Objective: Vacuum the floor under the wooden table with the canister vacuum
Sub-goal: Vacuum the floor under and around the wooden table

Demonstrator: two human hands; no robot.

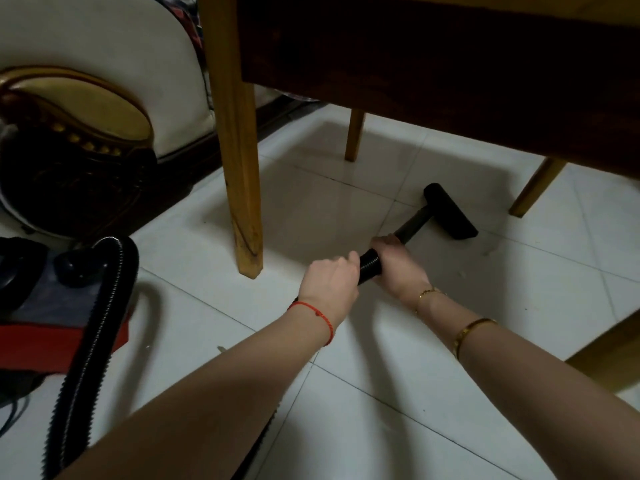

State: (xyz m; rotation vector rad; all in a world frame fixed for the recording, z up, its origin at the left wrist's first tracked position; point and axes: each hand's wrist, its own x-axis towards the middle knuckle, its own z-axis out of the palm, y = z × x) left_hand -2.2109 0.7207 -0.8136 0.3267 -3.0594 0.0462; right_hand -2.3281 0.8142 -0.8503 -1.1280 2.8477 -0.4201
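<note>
The wooden table [433, 64] fills the top of the view, with its near left leg [239, 161] close to my hands. Under it, the black floor nozzle [450, 211] rests flat on the white tile floor [311, 209], joined to a short grey wand [412, 225]. My right hand [398, 261] grips the wand where the ribbed black hose [369, 268] joins it. My left hand [329, 289] holds the hose just behind. The red and black canister vacuum [41, 306] sits at the left edge, its hose [104, 323] looping down past my left arm.
A white and gold upholstered chair [104, 98] stands at the left behind the table leg. Two farther table legs [355, 135] [536, 185] stand beyond the nozzle. A wooden piece [609, 355] juts in at the right edge. Thin cables [14, 410] lie by the canister.
</note>
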